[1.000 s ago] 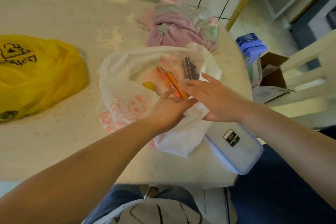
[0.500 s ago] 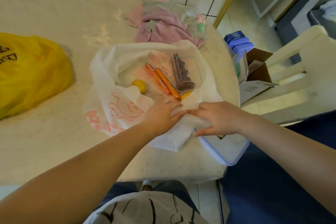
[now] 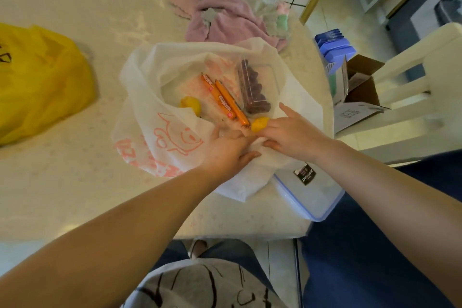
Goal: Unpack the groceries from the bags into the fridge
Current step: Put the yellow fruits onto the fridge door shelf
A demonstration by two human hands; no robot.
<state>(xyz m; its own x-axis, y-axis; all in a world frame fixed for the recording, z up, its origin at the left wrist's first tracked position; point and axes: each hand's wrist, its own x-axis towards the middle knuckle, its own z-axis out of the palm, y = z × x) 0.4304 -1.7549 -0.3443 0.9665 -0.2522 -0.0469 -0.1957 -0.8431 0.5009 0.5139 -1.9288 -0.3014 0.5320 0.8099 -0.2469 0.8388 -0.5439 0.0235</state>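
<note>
**Stock at table: white bag open, both hands at its near rim**

- Table (image 3: 75,182): pale, marbled top.
- White bag (image 3: 155,97): centre, mouth spread wide, pink print on near side.
- In bag: 2 orange sticks (image 3: 225,100), side by side, touching; clear box (image 3: 255,87) of dark fruit just right of them; lemon (image 3: 191,105) left of sticks; 2nd lemon (image 3: 258,124) at near rim, by sticks' near ends.
- Left hand (image 3: 226,150): on bag's near rim, fingers pointing in; tips hidden, grip can't tell.
- Right hand (image 3: 291,132): fingers curl about 2nd lemon, index finger straight toward clear box.
- Hands touch each other at fingertips.
- Yellow bag (image 3: 42,82): far left, closed, well apart from white bag.
- Pink cloth (image 3: 225,20): crumpled, behind white bag, by tiled wall.
- Lidded tub (image 3: 312,190): table's near-right corner, partly under white bag, overhangs edge.
- Off table, right: blue packs (image 3: 335,45), open carton (image 3: 360,87), white chair (image 3: 425,70).
</note>
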